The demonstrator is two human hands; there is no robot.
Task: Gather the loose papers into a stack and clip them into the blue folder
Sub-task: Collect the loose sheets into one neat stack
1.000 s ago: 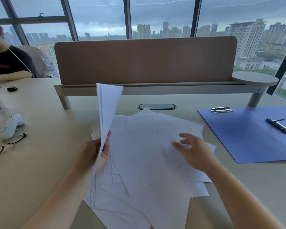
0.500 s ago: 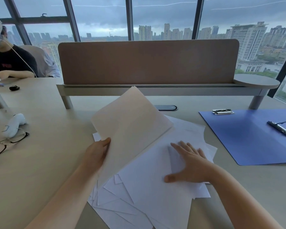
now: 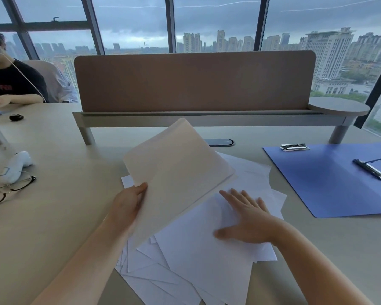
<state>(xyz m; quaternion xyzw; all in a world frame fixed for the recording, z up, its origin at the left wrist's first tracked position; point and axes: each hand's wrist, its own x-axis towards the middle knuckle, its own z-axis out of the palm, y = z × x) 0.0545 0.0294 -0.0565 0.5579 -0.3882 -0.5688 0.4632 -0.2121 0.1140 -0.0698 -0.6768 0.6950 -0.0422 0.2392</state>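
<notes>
Several loose white papers (image 3: 198,267) lie fanned out on the desk in front of me. My left hand (image 3: 128,203) grips a few lifted sheets (image 3: 176,172) by their left edge, tilted up over the pile. My right hand (image 3: 245,219) lies flat with straight, spread fingers on the top sheet of the pile. The open blue folder (image 3: 330,186) lies flat at the right, apart from the papers, with a metal clip (image 3: 371,169) on its inner face and a second clip (image 3: 294,147) at its far left corner.
A brown divider panel (image 3: 194,82) on a raised shelf crosses the desk behind the papers. Glasses (image 3: 9,190) and a white device (image 3: 15,164) lie at the left. A person sits at the far left (image 3: 11,84).
The lifted sheets have swung from nearly upright down to a slant over the pile. My right hand went from hovering to lying flat on the papers.
</notes>
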